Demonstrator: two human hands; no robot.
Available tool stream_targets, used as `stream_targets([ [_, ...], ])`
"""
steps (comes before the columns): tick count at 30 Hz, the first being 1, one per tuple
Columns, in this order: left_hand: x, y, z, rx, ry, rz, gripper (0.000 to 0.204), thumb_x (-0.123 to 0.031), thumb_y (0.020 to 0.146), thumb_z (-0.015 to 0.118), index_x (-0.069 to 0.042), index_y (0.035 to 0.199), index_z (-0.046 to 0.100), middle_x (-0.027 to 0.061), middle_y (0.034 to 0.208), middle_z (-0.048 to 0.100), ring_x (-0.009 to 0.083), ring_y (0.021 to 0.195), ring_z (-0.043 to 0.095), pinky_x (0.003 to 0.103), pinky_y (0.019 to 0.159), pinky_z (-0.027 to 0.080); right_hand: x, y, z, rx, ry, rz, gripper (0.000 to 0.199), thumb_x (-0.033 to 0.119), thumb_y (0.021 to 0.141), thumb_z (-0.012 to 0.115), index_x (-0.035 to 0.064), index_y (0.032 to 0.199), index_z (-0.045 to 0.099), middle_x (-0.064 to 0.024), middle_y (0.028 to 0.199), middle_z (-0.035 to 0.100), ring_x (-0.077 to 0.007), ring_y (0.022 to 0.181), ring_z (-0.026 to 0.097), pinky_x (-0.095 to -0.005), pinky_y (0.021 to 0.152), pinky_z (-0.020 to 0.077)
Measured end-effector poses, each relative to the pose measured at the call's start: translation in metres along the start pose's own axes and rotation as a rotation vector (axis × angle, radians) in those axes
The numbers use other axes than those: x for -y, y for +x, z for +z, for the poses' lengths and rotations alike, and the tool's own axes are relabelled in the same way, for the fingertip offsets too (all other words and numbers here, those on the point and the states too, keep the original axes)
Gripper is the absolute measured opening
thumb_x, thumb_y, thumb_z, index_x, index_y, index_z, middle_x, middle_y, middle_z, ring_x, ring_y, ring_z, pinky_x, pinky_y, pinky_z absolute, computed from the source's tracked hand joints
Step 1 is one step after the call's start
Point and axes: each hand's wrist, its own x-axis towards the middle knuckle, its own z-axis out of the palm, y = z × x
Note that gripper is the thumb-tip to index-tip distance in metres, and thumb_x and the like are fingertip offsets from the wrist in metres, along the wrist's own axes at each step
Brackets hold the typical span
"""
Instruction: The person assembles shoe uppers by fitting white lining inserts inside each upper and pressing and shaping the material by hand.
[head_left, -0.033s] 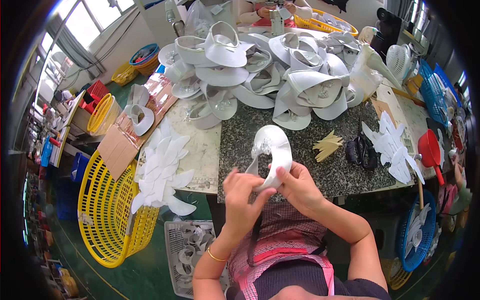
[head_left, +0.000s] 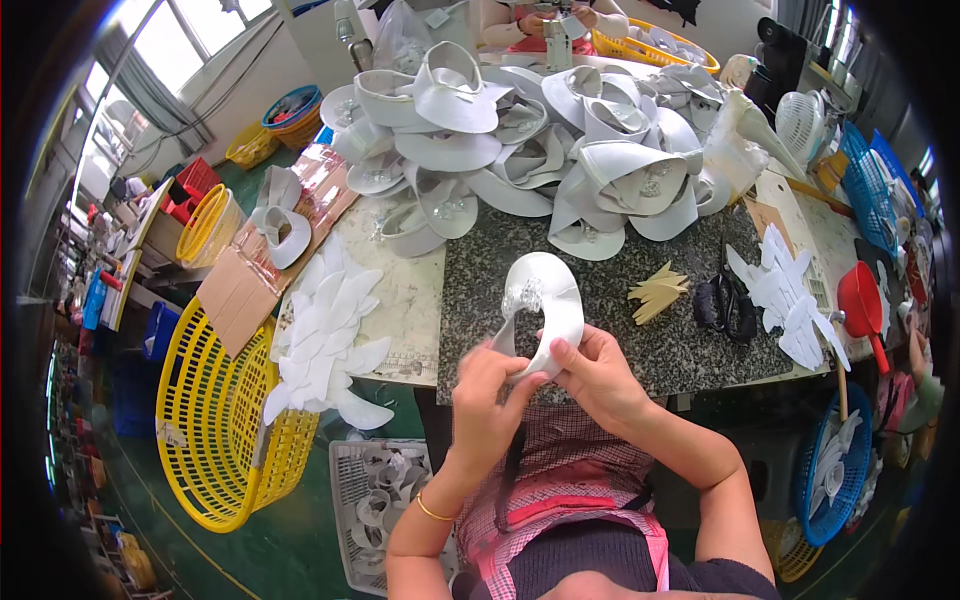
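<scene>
Overhead, both hands (head_left: pixel 540 385) pinch a white shoe upper (head_left: pixel 540 300) above a speckled worktable (head_left: pixel 620 320).

Daylight came from the large glazed windows (head_left: pixel 170 40) far up-left of the fingers; the scene was bright, sharp centrally, bent and black-vignetted at the edges.

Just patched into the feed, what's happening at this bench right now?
A person holds a white curved shoe-upper piece in both hands, left hand and right hand gripping its lower end above the dark stone bench. A big heap of similar white pieces sits beyond it, flat white cut-outs lie to the left, and black scissors to the right.
</scene>
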Motion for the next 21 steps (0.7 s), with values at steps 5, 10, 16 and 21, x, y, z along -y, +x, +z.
stream_targets([
  [5, -0.007, -0.012, 0.011, 0.059, -0.151, -0.234, 0.015, -0.011, 0.092, 0.075, 0.002, 0.096, 0.07, 0.0096, 0.078, 0.067, 0.0137, 0.073, 0.062, 0.027, 0.068, 0.048, -0.02, 0.003, -0.009, -0.067, -0.332, -0.223, 0.024, 0.017, 0.1, 0.069, -0.0014, 0.115, 0.064, -0.0044, 0.102, 0.07, -0.0109, 0.093, 0.066, -0.0293, 0.084, 0.054],
  [10, -0.003, -0.021, 0.016, 0.026, -0.113, -0.357, 0.015, -0.017, 0.092, 0.075, -0.003, 0.094, 0.071, 0.0092, 0.078, 0.068, 0.0251, 0.071, 0.062, 0.036, 0.071, 0.045, -0.039, 0.01, -0.015, -0.124, -0.228, -0.153, 0.024, 0.022, 0.103, 0.064, -0.0002, 0.111, 0.067, -0.0016, 0.097, 0.07, -0.0065, 0.085, 0.063, -0.0259, 0.076, 0.0512],
  [16, -0.008, -0.031, 0.02, 0.039, 0.034, -0.1, 0.014, -0.015, 0.091, 0.075, -0.004, 0.088, 0.067, 0.0065, 0.073, 0.062, 0.0248, 0.071, 0.06, 0.04, 0.086, 0.045, -0.042, 0.017, -0.015, -0.183, -0.299, -0.148, 0.026, 0.026, 0.106, 0.06, 0.002, 0.103, 0.07, 0.0042, 0.084, 0.064, -0.003, 0.072, 0.055, -0.023, 0.064, 0.0443],
  [21, -0.005, -0.036, 0.025, 0.044, 0.11, 0.051, 0.014, -0.014, 0.089, 0.076, -0.004, 0.087, 0.065, 0.0053, 0.073, 0.057, 0.0259, 0.071, 0.059, 0.043, 0.091, 0.045, -0.047, 0.022, -0.012, -0.256, -0.325, -0.228, 0.03, 0.029, 0.107, 0.057, 0.0023, 0.1, 0.069, 0.0052, 0.08, 0.062, -0.0008, 0.067, 0.049, -0.0216, 0.057, 0.0393],
])
